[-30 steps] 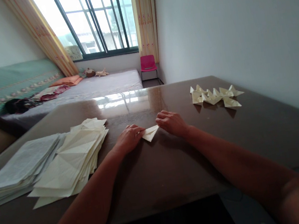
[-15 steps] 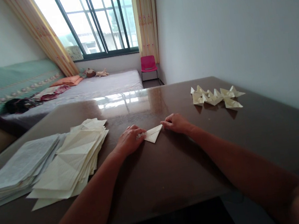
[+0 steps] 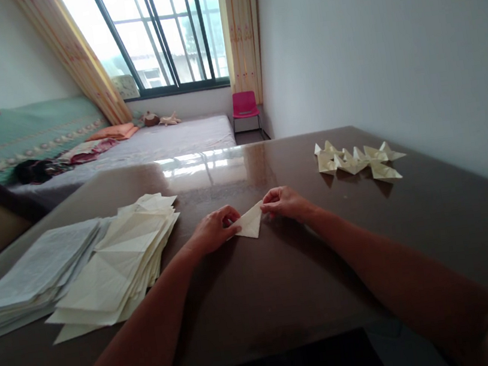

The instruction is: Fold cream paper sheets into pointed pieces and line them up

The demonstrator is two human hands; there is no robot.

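Observation:
A small piece of folded cream paper (image 3: 249, 222) is held between my two hands just above the middle of the brown table (image 3: 259, 290). My left hand (image 3: 216, 229) pinches its left end between thumb and fingers. At the upper right corner, my right hand (image 3: 287, 202) grips the paper with thumb and forefinger. One pointed corner of the paper faces me. To the left lies a stack of creased cream paper sheets (image 3: 122, 254). Several folded paper shapes (image 3: 354, 159) with upright points stand at the table's far right.
A pile of printed sheets (image 3: 33, 267) lies at the left, beside the creased ones. Beyond the table are a bed (image 3: 201, 133), a pink chair (image 3: 244, 105) and a window. A white wall (image 3: 380, 55) runs along the right.
The folded paper has tilted and turned slightly, its near corner shifting right. My right hand has come a little closer to my left and taken hold further in. The view has shifted slightly.

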